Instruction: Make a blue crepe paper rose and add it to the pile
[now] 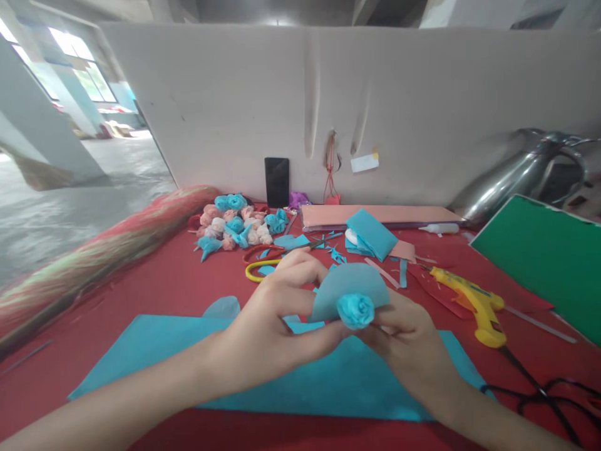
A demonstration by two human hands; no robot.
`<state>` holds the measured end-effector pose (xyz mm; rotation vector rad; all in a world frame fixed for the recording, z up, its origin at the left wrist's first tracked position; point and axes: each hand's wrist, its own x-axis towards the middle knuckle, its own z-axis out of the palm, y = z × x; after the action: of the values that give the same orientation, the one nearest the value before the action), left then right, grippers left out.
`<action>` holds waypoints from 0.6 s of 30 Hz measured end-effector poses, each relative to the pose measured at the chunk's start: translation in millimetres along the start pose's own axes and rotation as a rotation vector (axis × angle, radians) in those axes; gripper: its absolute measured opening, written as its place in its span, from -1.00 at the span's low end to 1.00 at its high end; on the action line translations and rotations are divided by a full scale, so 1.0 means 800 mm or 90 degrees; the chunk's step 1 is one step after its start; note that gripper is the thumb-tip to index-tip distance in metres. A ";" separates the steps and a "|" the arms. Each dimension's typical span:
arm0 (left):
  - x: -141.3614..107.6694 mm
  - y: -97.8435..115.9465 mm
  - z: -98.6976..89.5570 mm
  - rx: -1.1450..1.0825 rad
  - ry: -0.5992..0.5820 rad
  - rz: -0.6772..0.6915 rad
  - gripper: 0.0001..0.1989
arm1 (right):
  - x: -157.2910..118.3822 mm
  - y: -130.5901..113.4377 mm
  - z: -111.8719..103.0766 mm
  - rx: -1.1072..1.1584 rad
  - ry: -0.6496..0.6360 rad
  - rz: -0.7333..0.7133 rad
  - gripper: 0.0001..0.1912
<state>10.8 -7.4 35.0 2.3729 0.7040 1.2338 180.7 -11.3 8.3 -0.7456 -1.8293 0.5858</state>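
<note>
Both hands meet over a large blue sheet on the red table. Between them is a small blue crepe paper rosette with a rounded, thin blue paper piece standing behind it. My left hand pinches the paper's left edge, its thumb just under the rosette. My right hand closes around the rosette's base from the right; the base itself is hidden by the fingers. A loose blue petal piece lies at the sheet's back edge.
Behind the hands lie scissors, paper scraps and folded blue paper. Pink, white and blue paper flowers are heaped back left. A yellow glue gun with a black cord, a green board and a metal jug stand right.
</note>
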 end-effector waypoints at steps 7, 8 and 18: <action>0.001 -0.005 -0.001 0.034 0.033 0.055 -0.70 | -0.003 0.002 0.001 0.044 -0.023 0.084 -0.73; 0.001 -0.005 -0.001 0.027 0.032 0.052 -0.70 | -0.003 0.002 0.000 0.052 -0.027 0.092 -0.74; -0.002 -0.001 0.001 -0.099 0.017 -0.056 -0.79 | 0.002 -0.005 0.000 0.075 -0.012 0.156 -0.86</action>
<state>10.6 -7.7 32.9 2.1808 0.6873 1.2382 179.0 -13.1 12.1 -0.8942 -1.7155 0.8544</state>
